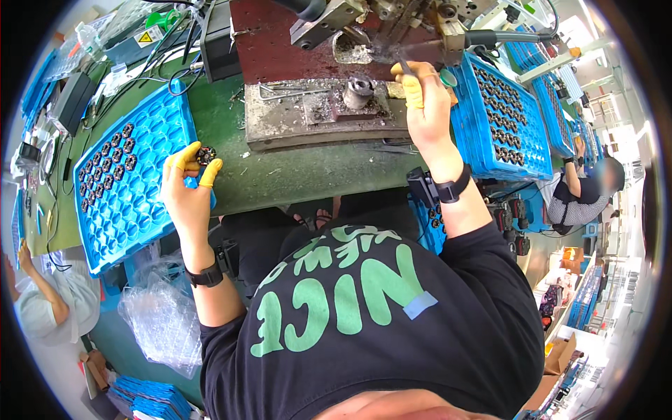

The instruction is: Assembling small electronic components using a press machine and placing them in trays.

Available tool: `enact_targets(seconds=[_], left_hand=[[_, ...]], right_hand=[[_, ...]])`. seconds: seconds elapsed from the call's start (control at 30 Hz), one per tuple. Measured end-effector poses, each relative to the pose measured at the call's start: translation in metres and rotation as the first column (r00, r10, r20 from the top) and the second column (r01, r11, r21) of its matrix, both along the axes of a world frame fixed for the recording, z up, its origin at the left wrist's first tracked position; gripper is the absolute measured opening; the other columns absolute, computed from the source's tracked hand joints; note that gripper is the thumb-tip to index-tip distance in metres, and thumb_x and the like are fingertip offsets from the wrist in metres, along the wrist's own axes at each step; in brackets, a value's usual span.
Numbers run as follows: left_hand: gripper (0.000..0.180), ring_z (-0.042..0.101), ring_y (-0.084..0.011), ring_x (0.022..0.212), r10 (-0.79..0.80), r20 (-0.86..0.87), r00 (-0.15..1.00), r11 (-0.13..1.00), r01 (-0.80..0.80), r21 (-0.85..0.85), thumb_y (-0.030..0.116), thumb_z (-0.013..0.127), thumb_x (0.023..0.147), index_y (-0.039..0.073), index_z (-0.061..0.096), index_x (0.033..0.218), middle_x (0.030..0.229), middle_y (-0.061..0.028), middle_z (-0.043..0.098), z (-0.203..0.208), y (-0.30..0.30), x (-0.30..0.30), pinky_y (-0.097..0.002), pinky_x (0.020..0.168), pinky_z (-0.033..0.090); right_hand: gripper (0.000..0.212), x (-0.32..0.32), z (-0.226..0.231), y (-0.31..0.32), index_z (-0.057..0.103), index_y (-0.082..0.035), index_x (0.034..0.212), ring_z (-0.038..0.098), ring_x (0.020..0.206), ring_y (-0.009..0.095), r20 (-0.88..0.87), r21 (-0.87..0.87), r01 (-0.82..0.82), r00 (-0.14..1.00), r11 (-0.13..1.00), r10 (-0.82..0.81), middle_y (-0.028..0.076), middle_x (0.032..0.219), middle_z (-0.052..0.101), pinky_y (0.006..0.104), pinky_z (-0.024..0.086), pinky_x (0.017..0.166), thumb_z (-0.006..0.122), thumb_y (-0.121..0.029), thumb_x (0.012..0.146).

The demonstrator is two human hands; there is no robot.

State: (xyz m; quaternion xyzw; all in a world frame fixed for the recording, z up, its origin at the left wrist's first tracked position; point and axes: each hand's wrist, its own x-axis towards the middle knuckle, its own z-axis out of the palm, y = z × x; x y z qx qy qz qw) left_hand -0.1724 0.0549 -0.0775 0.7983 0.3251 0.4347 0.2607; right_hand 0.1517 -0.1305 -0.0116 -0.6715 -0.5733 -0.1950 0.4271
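My left hand point(183, 192), with yellow covers on its fingertips, pinches a small dark ring-shaped part point(206, 155) with coppery spots. It is held at the right edge of a blue tray point(159, 120) whose left cells hold several similar parts point(106, 162). My right hand point(430, 112), also in yellow finger covers, is raised at the right of the metal fixture and closed on a thin dark tool point(405, 68), mostly hidden by the fingers. To its left a metal cylinder point(358, 93) stands on a chip-strewn steel base point(280, 126).
Machine clamps point(329, 24) overhang the fixture. Hex keys point(292, 92) lie on the base. At right are stacked blue trays point(535, 140) of similar parts. Clear plastic bags point(162, 315) hang below the left tray. Other people work at far left point(56, 301) and far right point(584, 196).
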Motion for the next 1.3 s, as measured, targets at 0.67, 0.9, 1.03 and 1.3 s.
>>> enact_targets(seconds=[0.67,0.9,1.03,1.3], left_hand=[[0.036,0.058,-0.007,0.076,0.016,-0.038,0.999,0.999,-0.017,-0.034,0.001,0.078,0.078,0.001,0.067,0.112,0.094,-0.0026,0.065,-0.004,0.001,0.006,-0.0198,0.07,0.047],[0.034,0.063,-0.0114,0.094,0.01,0.151,0.988,0.962,0.032,-0.27,0.003,0.072,0.086,-0.002,0.063,0.119,0.107,-0.0073,0.068,-0.001,0.022,0.002,-0.0232,0.085,0.048],[0.037,0.061,-0.01,0.085,-0.118,0.097,0.988,0.963,0.137,-0.232,0.006,0.077,0.08,0.002,0.066,0.116,0.102,-0.0043,0.068,0.047,-0.004,0.06,-0.0228,0.079,0.049],[0.041,0.062,-0.0176,0.083,-0.326,-0.022,0.945,0.941,0.327,0.091,0.02,0.085,0.069,0.005,0.071,0.105,0.098,-0.007,0.065,0.079,-0.057,0.169,-0.0289,0.077,0.05]], right_hand=[[0.042,-0.065,-0.056,-0.043,0.057,-0.017,0.116,0.05,0.114,0.024,0.092,-0.183,-0.004,0.996,0.983,0.021,0.004,0.112,0.055,0.0462,0.03,0.1,0.073,-0.03,0.08],[0.059,0.0,-0.047,-0.124,0.05,-0.005,0.124,0.051,0.108,0.036,0.039,-0.193,0.361,0.932,0.913,-0.36,0.017,0.121,0.051,0.0428,0.042,0.095,0.079,-0.012,0.073],[0.056,0.004,-0.063,-0.14,0.05,-0.003,0.128,0.051,0.113,0.039,-0.017,-0.36,0.338,0.93,0.87,-0.368,0.019,0.123,0.053,0.0428,0.043,0.098,0.073,-0.01,0.077],[0.037,0.009,-0.07,-0.14,0.058,-0.003,0.121,0.054,0.106,0.036,-0.037,-0.357,0.354,0.919,0.865,-0.391,0.016,0.115,0.056,0.0414,0.043,0.094,0.067,-0.01,0.086]])
